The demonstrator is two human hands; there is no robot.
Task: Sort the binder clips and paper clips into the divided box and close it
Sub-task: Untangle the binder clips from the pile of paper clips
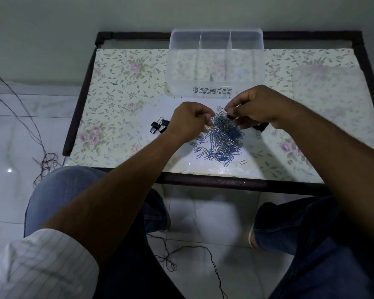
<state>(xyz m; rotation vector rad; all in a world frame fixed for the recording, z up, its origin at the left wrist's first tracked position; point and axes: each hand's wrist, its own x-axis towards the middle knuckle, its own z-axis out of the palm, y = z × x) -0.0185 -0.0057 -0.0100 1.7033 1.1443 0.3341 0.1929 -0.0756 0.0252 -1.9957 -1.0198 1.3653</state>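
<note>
A tangled heap of blue and silver paper clips [221, 141] lies on the table in front of me. My left hand [189, 120] and my right hand [255, 106] both pinch into the raised top of the heap, lifting a clump. A black binder clip [231, 116] shows at my right fingertips. Several black binder clips [158, 126] lie just left of my left hand. The clear divided box [215, 63] stands open behind the heap, its three compartments looking empty. Its clear lid [326, 83] lies flat at the right.
The table [117, 100] has a floral cover and a dark frame, with a wall right behind it. One loose paper clip [242, 162] lies near the front edge. Another dark clip [260, 126] peeks out under my right wrist. Wires [43, 160] trail on the floor.
</note>
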